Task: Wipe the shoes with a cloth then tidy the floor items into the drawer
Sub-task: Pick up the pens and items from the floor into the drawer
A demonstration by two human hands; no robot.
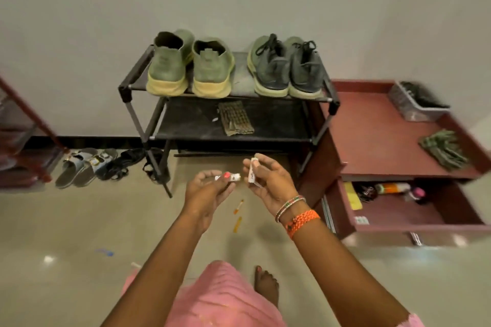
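Observation:
My left hand (206, 190) pinches a small white tube (233, 177) between thumb and fingers. My right hand (271, 180) grips another small white tube (252, 171) upright. Both hands are over the floor in front of the black shoe rack (138, 71). Two pairs of green shoes (191, 66) (287, 68) stand on the rack's top shelf. A folded olive cloth (235, 118) lies on the lower shelf. The red cabinet's drawer (398, 214) at the right is pulled open, with bottles and packets inside. Two small orange items (238, 206) (237, 224) lie on the floor below my hands.
A grey basket (414, 101) and a green bundle (443, 148) sit on the red cabinet's top (372, 135). Sandals (85, 164) and black footwear (127, 163) lie left of the rack. A blue item (106, 252) and a small white item (135, 265) lie on the floor at the lower left.

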